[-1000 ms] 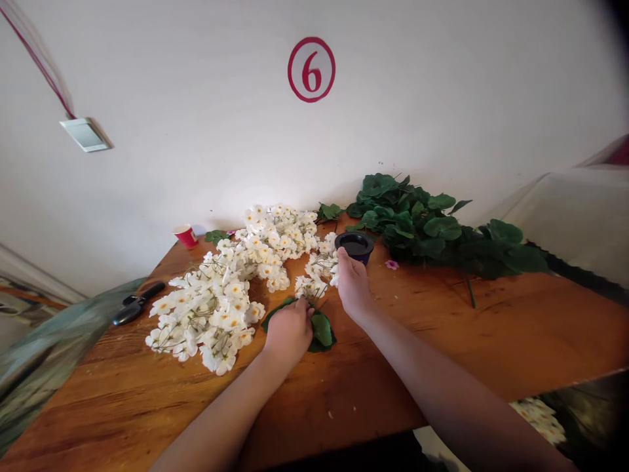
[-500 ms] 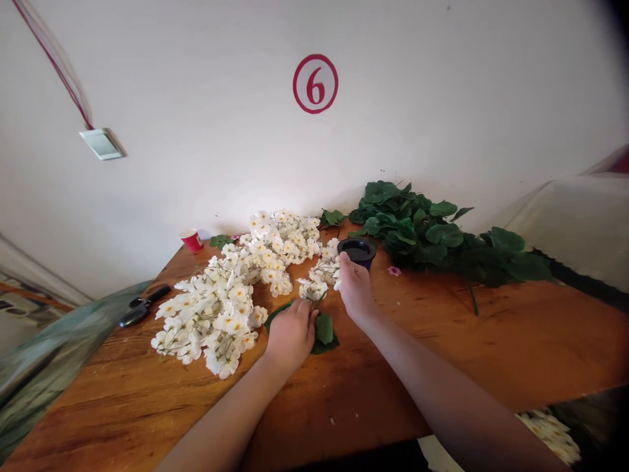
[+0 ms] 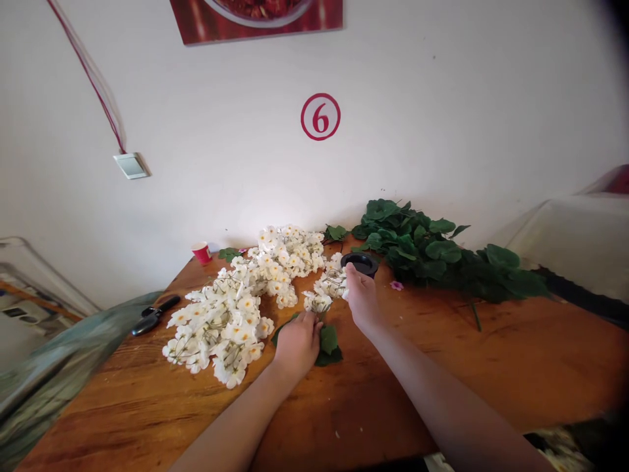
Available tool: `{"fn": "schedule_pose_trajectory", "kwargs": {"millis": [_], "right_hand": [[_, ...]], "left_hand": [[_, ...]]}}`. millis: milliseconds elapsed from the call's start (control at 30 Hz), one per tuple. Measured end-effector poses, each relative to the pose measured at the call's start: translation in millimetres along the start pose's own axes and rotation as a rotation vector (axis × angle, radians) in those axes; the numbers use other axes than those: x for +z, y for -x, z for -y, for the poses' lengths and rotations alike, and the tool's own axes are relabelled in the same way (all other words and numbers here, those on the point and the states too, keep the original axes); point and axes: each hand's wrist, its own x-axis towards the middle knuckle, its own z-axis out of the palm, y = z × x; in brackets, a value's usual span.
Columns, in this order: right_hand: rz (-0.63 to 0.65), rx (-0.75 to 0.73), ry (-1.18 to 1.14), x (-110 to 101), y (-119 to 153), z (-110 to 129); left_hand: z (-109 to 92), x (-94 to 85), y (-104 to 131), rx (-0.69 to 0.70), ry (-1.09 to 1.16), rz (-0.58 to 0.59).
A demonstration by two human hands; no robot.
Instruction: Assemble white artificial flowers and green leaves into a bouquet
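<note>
My left hand (image 3: 297,342) is closed around the stems of a small bunch of green artificial leaves (image 3: 329,339), low over the table. Some of those leaves poke out on either side of my fingers. My right hand (image 3: 362,298) is closed in front of a black flowerpot (image 3: 362,263), with white petals showing at the fingers' left edge; the fingertips are partly hidden. Between both hands and the pot lies a small cluster of white artificial flowers (image 3: 322,292). Left of them spreads a big heap of white flowers (image 3: 216,321) with yellow centres.
A pile of green leaves (image 3: 432,246) lies at the back right, with a small pink flower (image 3: 396,286) before it. At the left are a red paper cup (image 3: 201,253) and a black-handled tool (image 3: 154,316). The wall stands behind the wooden table (image 3: 236,426).
The view has tilted up, bringing a picture on the wall into sight. Both hands stay almost where they were relative to the leaves, flowers and pot.
</note>
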Motion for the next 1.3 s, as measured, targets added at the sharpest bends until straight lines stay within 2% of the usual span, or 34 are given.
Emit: {"fn": "schedule_pose_trajectory", "kwargs": {"millis": [300, 500, 567, 700, 800, 900, 1100, 1300], "right_hand": [[-0.049, 0.001, 0.058, -5.4, -6.0, 6.3], [-0.091, -0.13, 0.257, -24.4, -22.1, 22.3], [-0.066, -0.185, 0.43, -31.4, -30.7, 31.1], [0.027, -0.217, 1.094, -39.7, -52.8, 45.6], [0.048, -0.201, 1.267, -43.0, -72.0, 49.9], [0.078, -0.229, 1.33, -47.6, -91.2, 48.8], [0.235, -0.281, 1.44, -56.7, -117.9, 33.4], [0.249, -0.237, 1.539, -59.6, -128.8, 14.7]], "left_hand": [[0.3, 4.1, -0.5, 0.083, 0.018, -0.015], [1.2, 5.0, -0.2, 0.135, 0.0, 0.009], [0.4, 3.7, 0.6, 0.12, -0.007, 0.015], [-1.0, 1.3, 1.5, 0.093, -0.003, 0.027], [-0.3, 1.9, 1.1, 0.114, 0.017, 0.013], [1.4, 4.6, -0.1, 0.146, 0.04, -0.023], [3.9, 9.6, -2.2, 0.167, 0.072, -0.066], [3.2, 10.6, -1.4, 0.171, 0.14, -0.118]]}}
